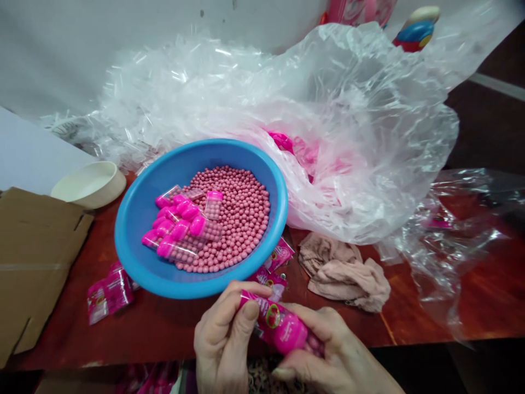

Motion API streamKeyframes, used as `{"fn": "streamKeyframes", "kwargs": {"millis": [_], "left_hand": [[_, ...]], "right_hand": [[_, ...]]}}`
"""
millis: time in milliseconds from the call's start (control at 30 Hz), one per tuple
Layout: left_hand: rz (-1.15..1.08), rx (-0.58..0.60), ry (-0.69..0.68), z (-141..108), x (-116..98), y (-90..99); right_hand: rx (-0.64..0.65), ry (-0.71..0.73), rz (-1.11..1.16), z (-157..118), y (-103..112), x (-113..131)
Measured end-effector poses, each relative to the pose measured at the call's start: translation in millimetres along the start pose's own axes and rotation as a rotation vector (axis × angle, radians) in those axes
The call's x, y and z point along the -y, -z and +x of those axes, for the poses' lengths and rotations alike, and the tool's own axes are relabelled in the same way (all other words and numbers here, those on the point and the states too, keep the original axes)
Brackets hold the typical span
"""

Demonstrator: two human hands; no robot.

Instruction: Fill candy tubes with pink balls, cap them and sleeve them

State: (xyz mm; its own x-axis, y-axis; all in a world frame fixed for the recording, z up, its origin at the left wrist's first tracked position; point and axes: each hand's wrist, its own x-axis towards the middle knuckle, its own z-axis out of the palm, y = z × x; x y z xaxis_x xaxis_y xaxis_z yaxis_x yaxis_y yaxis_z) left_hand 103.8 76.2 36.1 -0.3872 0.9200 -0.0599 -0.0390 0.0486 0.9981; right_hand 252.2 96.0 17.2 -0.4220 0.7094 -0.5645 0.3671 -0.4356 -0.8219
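My left hand [223,336] pinches the end of a pink printed wrapper sleeve [268,313] between thumb and fingers. In my right hand [334,347] is a small clear tube with a bright pink cap [290,334] and pink balls inside. The sleeve meets the cap end of the tube; how far it covers the cap is hard to make out. Just beyond my hands stands a blue basin [200,290]. It holds many loose pink balls [238,219] and several filled tubes with pink caps [180,230].
Flat pink wrappers [110,294] lie left of the basin, others [281,254] at its right. A crumpled beige cloth [348,276] sits farther right. Behind are clear plastic bags [369,109] and a heap of clear tubes [164,87]. A cream bowl [90,186] and cardboard box [36,268] are left.
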Motion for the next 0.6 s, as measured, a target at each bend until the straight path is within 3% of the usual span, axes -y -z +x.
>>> {"fn": "streamKeyframes", "kwargs": {"millis": [200, 367, 600], "left_hand": [[0.0, 0.003, 0.001, -0.4, 2.8, -0.1], [0.045, 0.007, -0.006, 0.1, 2.4, -0.6], [0.194, -0.005, -0.132, 0.2, -3.5, -5.3]], "right_hand": [[0.098, 0.007, 0.077, 2.2, 2.7, 5.3], [0.074, 0.004, 0.086, 4.9, 2.4, 7.1], [0.15, 0.04, 0.164, 7.8, 0.5, 7.4]]}}
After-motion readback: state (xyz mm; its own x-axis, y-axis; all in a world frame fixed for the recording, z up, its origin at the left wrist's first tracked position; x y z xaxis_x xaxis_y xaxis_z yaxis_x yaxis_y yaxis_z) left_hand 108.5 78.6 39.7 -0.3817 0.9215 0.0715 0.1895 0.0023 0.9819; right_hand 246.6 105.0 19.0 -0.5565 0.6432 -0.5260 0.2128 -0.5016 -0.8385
